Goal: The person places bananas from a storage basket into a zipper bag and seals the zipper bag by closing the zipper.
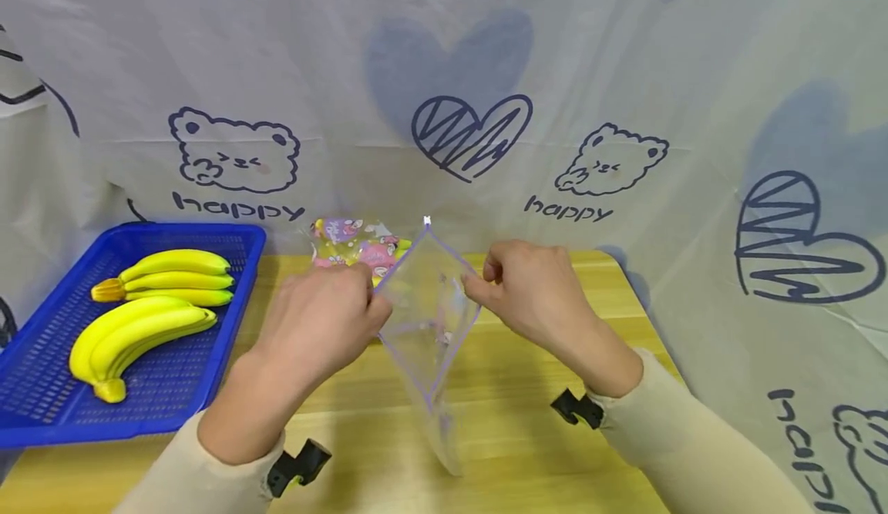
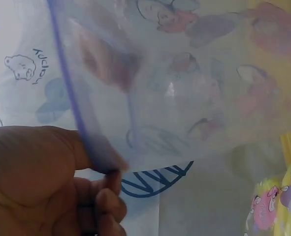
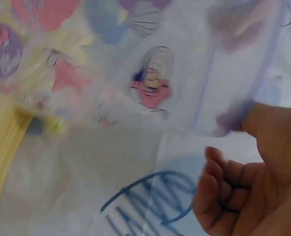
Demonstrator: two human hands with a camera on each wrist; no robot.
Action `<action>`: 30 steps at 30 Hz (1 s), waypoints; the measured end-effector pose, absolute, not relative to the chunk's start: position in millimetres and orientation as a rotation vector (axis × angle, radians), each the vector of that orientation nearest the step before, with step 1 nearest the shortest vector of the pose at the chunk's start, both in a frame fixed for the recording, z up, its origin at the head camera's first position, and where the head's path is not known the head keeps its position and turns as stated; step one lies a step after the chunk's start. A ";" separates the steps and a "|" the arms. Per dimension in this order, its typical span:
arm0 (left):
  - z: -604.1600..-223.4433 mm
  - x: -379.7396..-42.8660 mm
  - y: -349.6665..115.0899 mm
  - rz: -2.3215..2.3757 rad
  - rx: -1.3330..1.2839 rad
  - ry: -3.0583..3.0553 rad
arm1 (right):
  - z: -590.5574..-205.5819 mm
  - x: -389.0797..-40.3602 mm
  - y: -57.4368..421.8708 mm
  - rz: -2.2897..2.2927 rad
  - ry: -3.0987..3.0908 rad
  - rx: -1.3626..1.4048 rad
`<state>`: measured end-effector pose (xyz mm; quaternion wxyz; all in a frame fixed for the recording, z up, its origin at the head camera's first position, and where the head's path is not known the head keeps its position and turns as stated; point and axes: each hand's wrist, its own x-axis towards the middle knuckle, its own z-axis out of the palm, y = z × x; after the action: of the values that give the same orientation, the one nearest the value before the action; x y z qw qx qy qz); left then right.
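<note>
- The clear bag is held up between the 2 hands above the table, its mouth pulled into a diamond and its body hanging below. Whether its bottom touches the wood, I cannot tell.
- The left hand pinches the bag's purple edge on the left side, thumb against fingers.
- The right hand pinches the opposite edge, with the thumb tip showing through the plastic in the right wrist view and the other fingers curled below it.
- By its look, the bag should weigh next to nothing. The wall is thin, see-through film, soft and floppy, so it likely folds shut unless both sides are held apart.
- The film has a sheen and is probably slippery; a firm pinch should serve better than a flat palm.
- The purple strips along the mouth look stiffer than the wall, which makes them the best grip: 1 hand on each side, near the middle of the edge.
- The white slider sits at the far corner; it is small and hard-looking, and a hard tug there could strain the seam.
- Nearby, a printed bag lies at the back of the table, and the blue basket on the left holds 2 bunches of bananas.
</note>
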<state>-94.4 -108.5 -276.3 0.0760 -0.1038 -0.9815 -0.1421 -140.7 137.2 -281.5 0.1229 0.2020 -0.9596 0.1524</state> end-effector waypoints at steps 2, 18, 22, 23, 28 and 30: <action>-274.7 -91.7 -105.6 -0.457 -0.287 -2.917 | -278.8 -127.9 135.1 0.522 -2.863 0.628; -246.7 -76.0 -106.1 -0.483 -0.272 -3.113 | -305.3 -142.4 152.0 0.463 -3.150 0.597; -268.9 -99.3 -113.2 -0.496 -0.199 -3.198 | -314.7 -152.8 165.0 0.244 -3.153 0.502; -272.1 -101.2 -113.5 -0.514 -0.189 -3.199 | -313.8 -152.4 166.3 0.262 -3.143 0.488; -281.6 -103.2 -107.0 -0.598 -0.250 -3.119 | -301.2 -139.7 154.5 0.524 -3.013 0.578; -284.8 -104.3 -105.1 -0.596 -0.271 -3.084 | -300.1 -136.7 147.9 0.531 -2.955 0.619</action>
<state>-104.3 -105.1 -284.8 -0.0057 -0.0859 -0.9782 -0.1891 -136.7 147.9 -300.1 0.0382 0.2019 -0.9632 0.1731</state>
